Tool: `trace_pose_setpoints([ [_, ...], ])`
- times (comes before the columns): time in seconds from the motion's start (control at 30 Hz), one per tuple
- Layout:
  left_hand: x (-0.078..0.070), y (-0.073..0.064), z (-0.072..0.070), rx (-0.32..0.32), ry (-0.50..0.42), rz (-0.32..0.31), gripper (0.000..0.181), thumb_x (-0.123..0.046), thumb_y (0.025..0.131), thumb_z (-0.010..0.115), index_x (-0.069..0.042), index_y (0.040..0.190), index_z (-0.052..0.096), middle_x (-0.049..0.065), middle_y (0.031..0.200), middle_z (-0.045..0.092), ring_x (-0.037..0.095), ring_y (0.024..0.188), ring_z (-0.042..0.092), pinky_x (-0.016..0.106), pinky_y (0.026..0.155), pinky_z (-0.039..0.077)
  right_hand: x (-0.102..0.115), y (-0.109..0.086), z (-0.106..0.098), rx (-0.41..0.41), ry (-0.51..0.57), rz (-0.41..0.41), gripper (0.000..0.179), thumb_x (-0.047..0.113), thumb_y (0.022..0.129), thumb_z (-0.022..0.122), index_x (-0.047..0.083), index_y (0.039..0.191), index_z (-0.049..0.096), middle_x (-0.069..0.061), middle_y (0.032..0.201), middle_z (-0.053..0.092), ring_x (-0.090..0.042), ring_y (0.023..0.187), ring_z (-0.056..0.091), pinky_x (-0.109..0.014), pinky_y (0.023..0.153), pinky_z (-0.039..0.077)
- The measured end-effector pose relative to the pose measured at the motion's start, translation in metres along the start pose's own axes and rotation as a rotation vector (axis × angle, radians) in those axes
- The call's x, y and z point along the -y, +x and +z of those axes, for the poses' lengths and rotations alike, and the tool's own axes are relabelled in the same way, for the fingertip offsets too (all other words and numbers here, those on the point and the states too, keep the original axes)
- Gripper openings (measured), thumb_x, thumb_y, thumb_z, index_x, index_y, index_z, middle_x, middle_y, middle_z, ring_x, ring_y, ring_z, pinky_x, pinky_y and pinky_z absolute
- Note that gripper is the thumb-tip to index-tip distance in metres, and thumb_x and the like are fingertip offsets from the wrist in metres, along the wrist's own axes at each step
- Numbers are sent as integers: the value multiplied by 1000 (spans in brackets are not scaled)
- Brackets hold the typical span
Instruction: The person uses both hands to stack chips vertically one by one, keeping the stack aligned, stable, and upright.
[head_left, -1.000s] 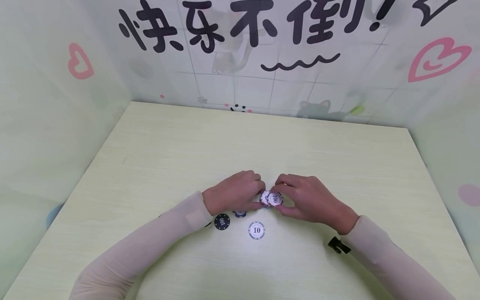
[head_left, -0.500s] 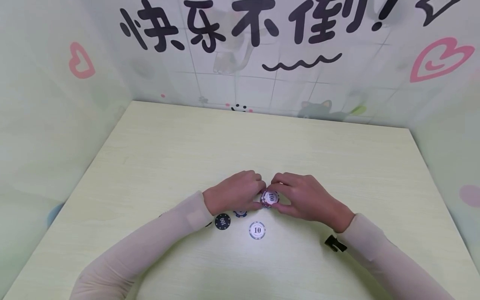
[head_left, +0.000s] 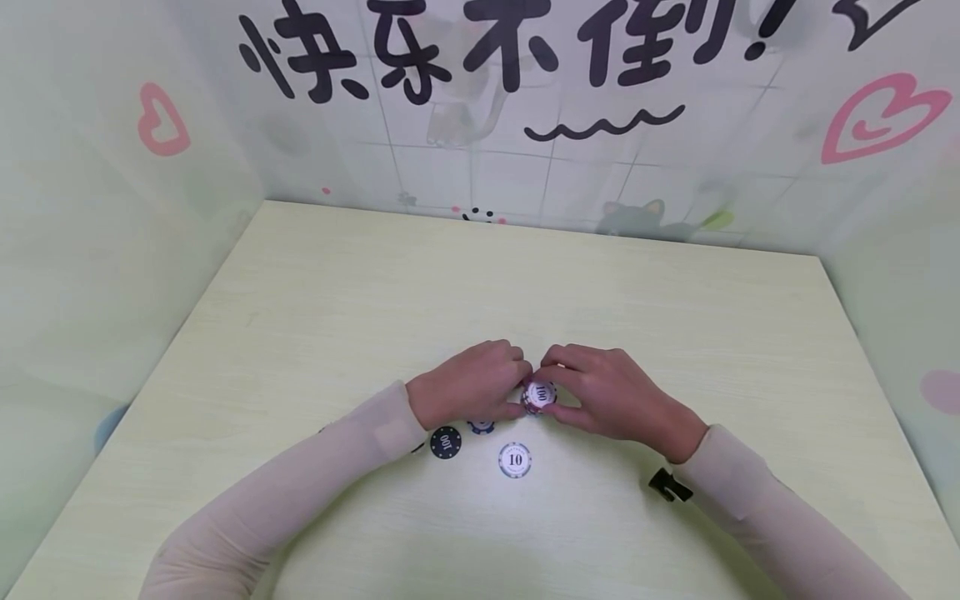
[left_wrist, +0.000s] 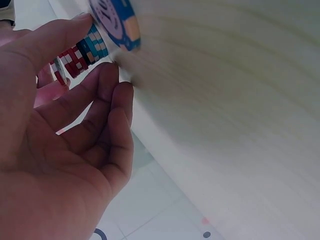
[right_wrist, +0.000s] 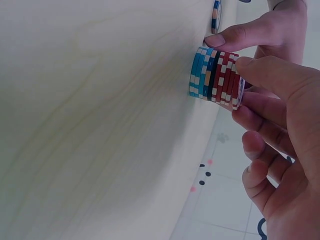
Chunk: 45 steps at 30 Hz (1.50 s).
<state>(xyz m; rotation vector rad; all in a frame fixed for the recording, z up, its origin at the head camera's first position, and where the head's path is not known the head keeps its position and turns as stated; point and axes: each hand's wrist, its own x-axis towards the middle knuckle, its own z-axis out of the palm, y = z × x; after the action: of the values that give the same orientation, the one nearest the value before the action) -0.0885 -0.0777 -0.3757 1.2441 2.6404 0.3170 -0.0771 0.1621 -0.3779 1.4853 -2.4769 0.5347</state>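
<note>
Head: the right hand [head_left: 618, 398] pinches the top of the chip stack [head_left: 540, 395], labelled "100"; the left hand [head_left: 472, 383] curls around its other side. Nearby, a black chip [head_left: 446, 442] reads "100", a white chip [head_left: 515, 460] "10"; the wall [head_left: 510, 179] says "快乐不倒!".

Left wrist: the stack stands between thumb and fingers.

Right wrist: thumb and fingers grip its red upper chips [right_wrist: 228, 80].

The right hand [head_left: 609, 392] has moved left, bringing its 100 chip [head_left: 541, 393] over the chip stack [right_wrist: 216, 75].

Open tabletop [head_left: 525, 283] beyond stack [right_wrist: 216, 75]; chips [head_left: 515, 460] block nearside, perhaps under left sleeve [head_left: 352, 446].
</note>
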Motion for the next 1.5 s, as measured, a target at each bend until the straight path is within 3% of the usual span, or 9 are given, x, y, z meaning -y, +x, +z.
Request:
trace_pose_setpoints([
  [1.1, 2, -1, 0, -4, 4, 12, 30, -29, 95, 88, -6, 112, 81, 1, 93, 68, 17, 84, 59, 31, 78, 51, -1, -1, 3, 3, 20, 31, 33, 25, 86, 94, 11, 113, 80, 2, 113, 71, -11, 86, 67, -25, 63, 55],
  [1.33, 6, -12, -6, 36, 20, -44, 36, -36, 98, 84, -4, 116, 81, 6, 103, 72, 21, 91, 61, 35, 85, 54, -2, -5, -1, 34, -14, 94, 40, 34, 84, 95, 11, 114, 81, 2, 112, 71, -12, 86, 69, -27, 62, 55],
  [1.5, 11, -24, -6, 15, 29, -56, 38, -39, 99, 82, -5, 116, 80, 7, 106, 73, 22, 93, 62, 37, 87, 54, -5, -8, 0, 96, -4, 137, 42, 32, 84, 95, 11, 116, 80, 2, 114, 71, -11, 84, 68, -27, 62, 54],
])
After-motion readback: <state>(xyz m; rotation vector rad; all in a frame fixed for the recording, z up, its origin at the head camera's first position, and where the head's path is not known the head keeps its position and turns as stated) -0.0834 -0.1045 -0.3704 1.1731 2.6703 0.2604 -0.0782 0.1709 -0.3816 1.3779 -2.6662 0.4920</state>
